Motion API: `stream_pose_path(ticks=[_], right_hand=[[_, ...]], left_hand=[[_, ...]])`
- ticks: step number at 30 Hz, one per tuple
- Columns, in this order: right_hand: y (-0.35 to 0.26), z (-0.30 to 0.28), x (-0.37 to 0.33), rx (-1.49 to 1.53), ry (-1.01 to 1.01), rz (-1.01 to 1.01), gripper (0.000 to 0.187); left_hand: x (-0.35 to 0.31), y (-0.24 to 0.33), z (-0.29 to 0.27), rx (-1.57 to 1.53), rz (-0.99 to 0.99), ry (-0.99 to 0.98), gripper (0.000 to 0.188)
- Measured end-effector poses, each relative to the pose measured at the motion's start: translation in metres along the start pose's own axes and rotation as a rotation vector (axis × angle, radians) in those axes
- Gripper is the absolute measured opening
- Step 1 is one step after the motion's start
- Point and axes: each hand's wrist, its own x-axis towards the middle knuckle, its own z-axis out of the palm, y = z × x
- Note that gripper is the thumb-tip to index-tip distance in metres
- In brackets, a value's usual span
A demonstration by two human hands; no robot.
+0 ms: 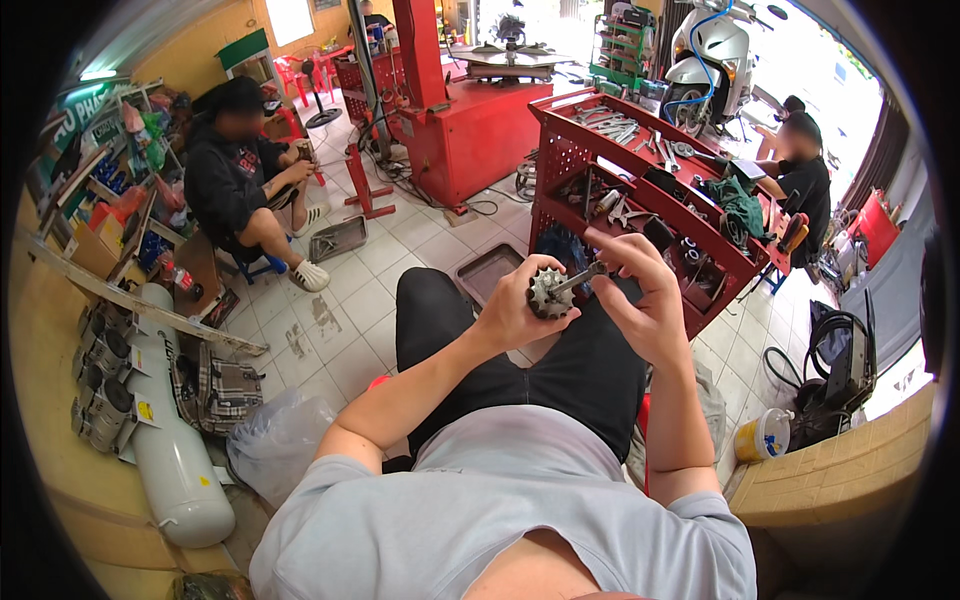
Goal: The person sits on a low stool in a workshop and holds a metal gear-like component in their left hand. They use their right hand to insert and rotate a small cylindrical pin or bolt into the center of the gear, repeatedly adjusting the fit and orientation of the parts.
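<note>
Above my lap, my left hand (pixel 512 312) is wrapped round a dark round metal part with a toothed edge (pixel 549 294). A short metal rod (pixel 578 281) with a wider, rounded outer end runs from the middle of that part toward the right. At this outer end is my right hand (pixel 640 285), its thumb and fingers bent around the tip and the other fingers raised. Whether the rod is a tool or belongs to the toothed part I cannot tell.
A red tool cart (pixel 650 190) with wrenches stands ahead to the right. Metal trays (pixel 490 275) lie on the tiled floor. One person (pixel 240 170) sits at the left, another (pixel 805 185) behind the cart. A grey gas cylinder (pixel 180 450) lies at my left, a cardboard box (pixel 840 465) at my right.
</note>
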Motion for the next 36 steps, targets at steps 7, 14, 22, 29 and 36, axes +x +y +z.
stream_pose_path(ticks=[7, 14, 22, 29, 36], right_hand=[[0.007, 0.006, -0.003, -0.034, 0.023, 0.078, 0.025], [0.008, 0.015, -0.008, 0.119, 0.045, 0.109, 0.028], [0.005, 0.022, -0.004, 0.396, 0.079, 0.143, 0.028], [0.024, 0.045, -0.015, 0.792, 0.205, 0.209, 0.025], [0.017, 0.054, -0.016, 0.869, 0.225, 0.232, 0.028]], left_hand=[[0.0, 0.004, 0.001, -0.063, -0.02, 0.011, 0.055], [0.0, 0.006, -0.001, -0.066, -0.004, 0.041, 0.055], [-0.002, 0.005, 0.0, -0.11, -0.051, 0.015, 0.054], [-0.003, 0.006, 0.004, -0.056, -0.101, -0.043, 0.057], [-0.005, 0.005, 0.007, -0.184, -0.166, -0.033, 0.061]])
